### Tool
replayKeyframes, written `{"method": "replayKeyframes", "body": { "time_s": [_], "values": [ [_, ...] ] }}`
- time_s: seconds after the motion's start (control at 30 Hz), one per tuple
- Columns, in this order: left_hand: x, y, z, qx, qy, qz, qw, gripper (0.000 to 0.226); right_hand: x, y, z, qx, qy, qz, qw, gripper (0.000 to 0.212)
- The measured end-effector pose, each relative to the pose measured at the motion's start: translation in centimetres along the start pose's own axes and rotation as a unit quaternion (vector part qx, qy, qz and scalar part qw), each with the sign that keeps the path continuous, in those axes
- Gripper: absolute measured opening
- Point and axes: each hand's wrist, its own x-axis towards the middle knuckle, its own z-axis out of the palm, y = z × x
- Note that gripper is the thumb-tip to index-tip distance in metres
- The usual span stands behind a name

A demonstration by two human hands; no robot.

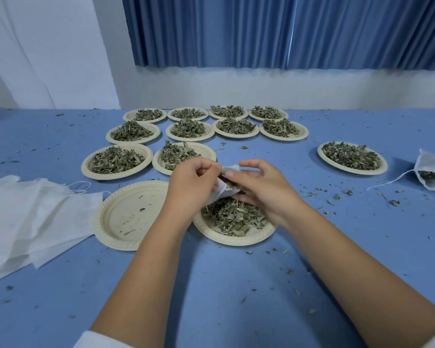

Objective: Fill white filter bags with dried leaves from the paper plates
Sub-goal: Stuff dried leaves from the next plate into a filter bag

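Note:
My left hand point(192, 182) grips the rim of a white filter bag point(224, 190) and holds its mouth up above a paper plate of dried leaves point(236, 237). My right hand point(264, 189) has its fingers curled at the bag's mouth, pinching its other edge with some leaves against it. Most of the bag is hidden between the two hands. To the left of that plate lies a nearly bare paper plate point(126, 214) with only a few crumbs.
Several more plates heaped with leaves point(189, 129) stand in rows at the back, one alone at the right point(352, 158). A stack of flat white bags point(33, 217) lies at the left. A filled bag point(432, 174) lies at the right edge. Leaf crumbs litter the blue table point(224, 285).

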Motion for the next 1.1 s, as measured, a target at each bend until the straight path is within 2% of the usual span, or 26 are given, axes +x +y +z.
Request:
{"method": "replayKeyframes", "body": {
  "time_s": [0.07,0.13,0.2,0.3,0.4,0.5,0.67,0.83,0.93,1.03,1.1],
  "values": [
    [0.1,0.0,-0.1,0.003,0.019,-0.007,1.000,0.018,0.1,-0.4,-0.3,0.036,-0.009,0.025,0.999,0.035],
    [0.1,0.0,-0.3,-0.003,0.041,-0.014,0.999,0.019,0.3,-0.6,-0.5,0.016,0.006,0.032,0.999,0.021],
    [0.2,0.0,-0.4,-0.007,0.053,-0.015,0.998,0.018,0.6,-0.5,-0.7,0.002,0.020,0.040,0.999,0.016],
    [0.3,-0.1,-0.4,-0.007,0.045,-0.012,0.999,0.018,0.6,-0.4,-0.8,0.042,-0.013,0.074,0.996,0.017],
    [0.4,-0.3,-0.3,-0.002,0.020,-0.011,1.000,0.017,0.5,-0.2,-0.8,0.067,-0.072,0.106,0.989,0.029],
    [0.3,-0.3,-0.1,-0.007,-0.012,-0.013,1.000,0.015,0.4,0.1,-0.7,0.089,-0.119,0.096,0.984,0.028],
    [0.0,0.1,-0.1,0.018,-0.030,0.017,0.999,0.011,0.4,0.6,-0.1,0.040,-0.060,0.052,0.996,0.015],
    [-0.9,0.7,0.5,0.069,-0.100,0.056,0.991,0.013,0.5,1.2,0.2,-0.069,0.018,0.005,0.997,0.010],
    [-0.8,0.5,0.7,0.082,-0.065,0.056,0.993,0.011,0.4,1.0,0.3,-0.058,-0.007,-0.006,0.998,0.011],
    [-0.5,0.4,0.3,0.069,-0.021,0.037,0.997,0.010,0.3,0.0,-0.2,0.008,-0.075,0.026,0.997,0.016],
    [-0.4,0.5,0.1,0.054,-0.012,0.025,0.998,0.010,0.4,-0.6,-0.6,0.053,-0.085,0.052,0.994,0.013]
  ]
}}
